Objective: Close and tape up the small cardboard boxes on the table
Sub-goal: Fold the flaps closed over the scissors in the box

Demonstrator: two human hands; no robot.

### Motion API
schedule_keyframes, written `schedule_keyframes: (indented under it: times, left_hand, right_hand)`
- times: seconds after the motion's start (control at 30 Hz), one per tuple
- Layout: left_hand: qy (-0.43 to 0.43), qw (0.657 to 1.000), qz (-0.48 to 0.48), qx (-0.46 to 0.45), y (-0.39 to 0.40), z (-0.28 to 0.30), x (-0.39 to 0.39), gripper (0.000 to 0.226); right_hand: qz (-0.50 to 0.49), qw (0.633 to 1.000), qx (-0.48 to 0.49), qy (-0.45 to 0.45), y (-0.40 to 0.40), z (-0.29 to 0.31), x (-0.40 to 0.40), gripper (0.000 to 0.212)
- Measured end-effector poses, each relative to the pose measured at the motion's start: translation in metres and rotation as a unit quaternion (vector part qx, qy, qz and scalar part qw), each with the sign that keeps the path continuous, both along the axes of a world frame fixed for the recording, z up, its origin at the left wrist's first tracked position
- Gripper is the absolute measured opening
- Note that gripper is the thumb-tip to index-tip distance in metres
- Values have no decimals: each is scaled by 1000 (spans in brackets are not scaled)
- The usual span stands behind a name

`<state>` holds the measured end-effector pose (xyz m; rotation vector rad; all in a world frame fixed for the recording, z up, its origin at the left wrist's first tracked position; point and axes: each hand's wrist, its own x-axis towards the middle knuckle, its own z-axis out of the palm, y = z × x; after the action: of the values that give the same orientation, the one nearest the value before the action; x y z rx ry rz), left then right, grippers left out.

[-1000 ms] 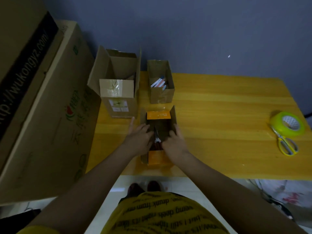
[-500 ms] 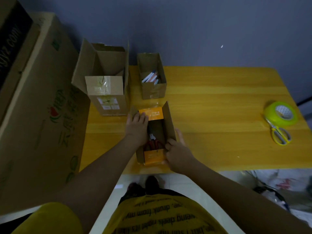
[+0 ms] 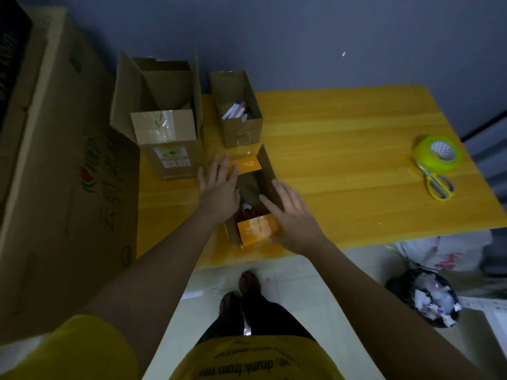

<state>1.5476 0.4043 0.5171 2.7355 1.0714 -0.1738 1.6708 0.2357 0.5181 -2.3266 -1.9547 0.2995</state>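
Observation:
A small cardboard box (image 3: 267,171) with orange end flaps lies open near the table's front edge, dark contents showing inside. My left hand (image 3: 219,187) lies flat with straight fingers over its left flap. My right hand (image 3: 293,215) rests with spread fingers on the right flap and the near orange flap. Behind it stands a second small open box (image 3: 241,133) holding pens. A taller open box (image 3: 167,144) stands at the back left. A green tape roll (image 3: 439,156) and yellow scissors (image 3: 439,185) lie far right on the table.
The yellow wooden table (image 3: 343,149) stands against a grey wall. A very large cardboard carton (image 3: 63,171) stands at its left side. A black rubbish bag (image 3: 424,297) and a white bag (image 3: 444,253) sit on the floor at the right.
My right hand has shifted from the box's near end onto the right flap, fingers now spread. My left hand stays pressed on the left flap. The camera tilted down.

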Motion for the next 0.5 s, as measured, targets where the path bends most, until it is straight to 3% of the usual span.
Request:
schedule_keyframes:
  times: [0.07, 0.1, 0.17, 0.23, 0.3, 0.33, 0.4, 0.5]
  left_hand:
    - [-94, 992, 73, -43, -6, 4, -5, 73]
    - [-144, 979, 123, -78, -10, 6, -6, 78]
    - [-229, 929, 231, -177, -17, 9, -6, 85]
    - [-292, 855, 305, -301, -24, 9, -6, 85]
    - [-336, 807, 308, -376, -35, 6, -6, 76]
    - [-349, 801, 290, -391, -40, 5, -8, 72]
    - [-369, 798, 250, -406, -49, 4, -10, 72]
    - [-362, 804, 220, -418, -58, 0, -12, 72]
  right_hand:
    - [-76, 987, 50, 129, -4, 0, -11, 116]
    - [-131, 960, 64, 238, -4, 0, -16, 121]
    - [-237, 861, 115, 436, 0, -1, -22, 122]
    - [-333, 766, 180, 520, 1, -6, -27, 113]
    - [-379, 716, 229, 539, 0, -12, -31, 93]
    - [-375, 730, 240, 519, 0, -16, -33, 79]
    - [-348, 790, 246, 441, -4, -26, -37, 57]
    - [-293, 868, 225, 330, -10, -36, -41, 57]
